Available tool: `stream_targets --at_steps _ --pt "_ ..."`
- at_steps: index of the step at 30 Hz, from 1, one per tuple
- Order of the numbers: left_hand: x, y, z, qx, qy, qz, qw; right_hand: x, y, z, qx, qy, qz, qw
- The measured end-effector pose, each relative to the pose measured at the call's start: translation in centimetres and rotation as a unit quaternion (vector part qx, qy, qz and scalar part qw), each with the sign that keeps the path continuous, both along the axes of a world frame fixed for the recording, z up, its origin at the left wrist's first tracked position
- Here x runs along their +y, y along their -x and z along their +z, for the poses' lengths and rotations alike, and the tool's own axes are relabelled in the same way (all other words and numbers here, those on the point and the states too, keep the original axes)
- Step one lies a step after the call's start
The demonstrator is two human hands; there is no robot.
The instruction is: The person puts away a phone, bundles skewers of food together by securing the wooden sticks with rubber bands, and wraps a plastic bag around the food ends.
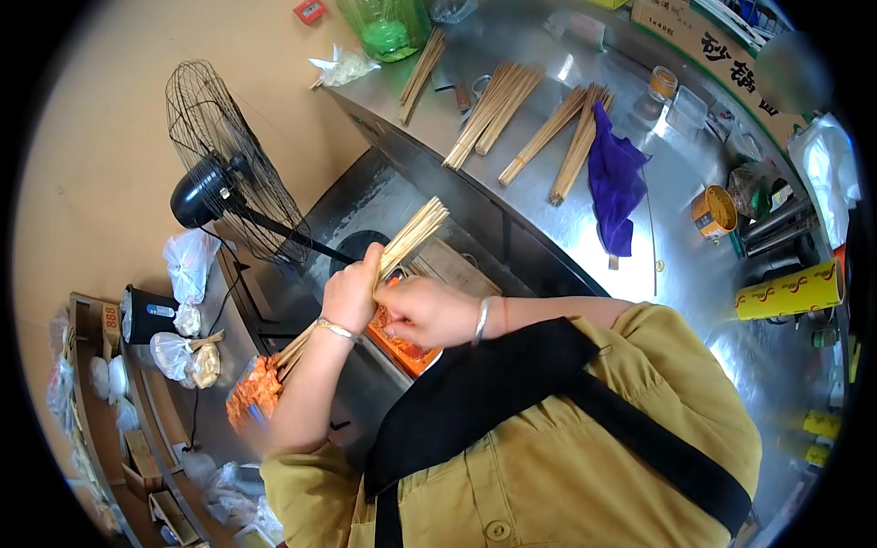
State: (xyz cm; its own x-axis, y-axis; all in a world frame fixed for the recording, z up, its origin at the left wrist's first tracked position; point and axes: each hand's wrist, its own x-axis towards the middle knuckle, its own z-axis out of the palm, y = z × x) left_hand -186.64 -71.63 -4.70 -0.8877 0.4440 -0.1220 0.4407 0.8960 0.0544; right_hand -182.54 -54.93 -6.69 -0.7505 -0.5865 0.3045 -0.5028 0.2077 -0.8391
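Note:
My left hand (352, 290) is closed around a bundle of bamboo skewers (417, 228). Bare skewer ends stick out above the fist, and the lower end carries orange-red coated food pieces (256, 393), partly hidden by my forearm. Right beside the bundle is my right hand (418, 310), its fingers curled in. What it grips, if anything, is hidden. Below both hands an orange tray (416, 363) with reddish food shows in part, mostly covered by my hands and arm.
Bundles of bare skewers (493, 110) and a purple cloth (617, 173) lie on the steel counter (575, 239). A black standing fan (206, 187) is at the left. Shelves (100, 420) with bags stand lower left. A yellow roll (790, 290) and an open tub (714, 210) are at right.

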Motion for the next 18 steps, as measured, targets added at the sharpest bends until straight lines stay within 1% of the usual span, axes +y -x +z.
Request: stream_targets --at_steps 1,2,3,5,6,7,8,9,10,11,12,13,15,16,17,18 --pt "0.3 0.3 0.4 -0.004 -0.007 -0.011 1.0 -0.5 0.0 -0.4 0.162 -0.046 -0.027 0.985" --pt "0.4 0.6 1.0 -0.01 -0.016 0.007 1.0 0.4 0.5 -0.7 0.239 -0.076 -0.049 0.967" --pt "0.4 0.9 1.5 -0.016 -0.025 0.026 0.999 0.9 0.8 -0.6 0.226 -0.074 -0.059 0.97" --pt "0.1 1.3 1.5 -0.015 -0.027 0.034 0.999 2.1 0.7 -0.5 0.092 -0.048 -0.052 0.993" --pt "-0.3 1.1 1.5 -0.023 -0.071 0.034 0.997 2.1 0.7 -1.1 0.091 -0.049 -0.047 0.994" --pt "-0.5 1.1 1.5 -0.029 -0.112 0.029 0.993 2.0 0.8 -2.1 -0.073 0.097 -0.031 0.992" --pt "-0.6 0.8 1.5 -0.031 -0.108 0.031 0.993 1.7 0.8 -2.9 -0.236 0.242 -0.013 0.941" --pt "-0.5 0.7 1.5 -0.033 -0.168 0.036 0.985 1.9 1.4 -2.9 -0.367 0.385 -0.021 0.847" --pt "-0.4 0.4 1.3 -0.036 -0.231 0.045 0.971 2.8 2.5 -3.2 -0.435 0.477 0.026 0.763" --pt "-0.1 0.6 1.5 -0.036 -0.287 0.043 0.956 3.8 4.0 -3.3 -0.486 0.566 0.072 0.662" --pt "0.2 0.5 1.6 -0.023 -0.316 0.029 0.948 4.6 4.3 -1.9 -0.494 0.588 0.058 0.637" --pt "0.4 0.0 1.5 -0.023 -0.316 0.029 0.948 4.7 4.4 -2.3 -0.481 0.588 0.082 0.645" --pt "1.2 0.1 2.2 -0.025 -0.358 0.04 0.933 5.1 5.3 -0.7 -0.485 0.653 0.094 0.574" --pt "1.2 0.1 2.2 -0.019 -0.362 0.036 0.931 5.2 5.5 -0.6 -0.485 0.653 0.094 0.574" --pt "1.6 0.1 1.9 0.007 -0.376 0.024 0.926 5.5 6.1 -0.1 -0.473 0.672 0.094 0.562" --pt "1.7 -0.1 2.2 -0.008 -0.369 0.037 0.929 5.6 6.4 0.3 -0.464 0.69 0.093 0.548"
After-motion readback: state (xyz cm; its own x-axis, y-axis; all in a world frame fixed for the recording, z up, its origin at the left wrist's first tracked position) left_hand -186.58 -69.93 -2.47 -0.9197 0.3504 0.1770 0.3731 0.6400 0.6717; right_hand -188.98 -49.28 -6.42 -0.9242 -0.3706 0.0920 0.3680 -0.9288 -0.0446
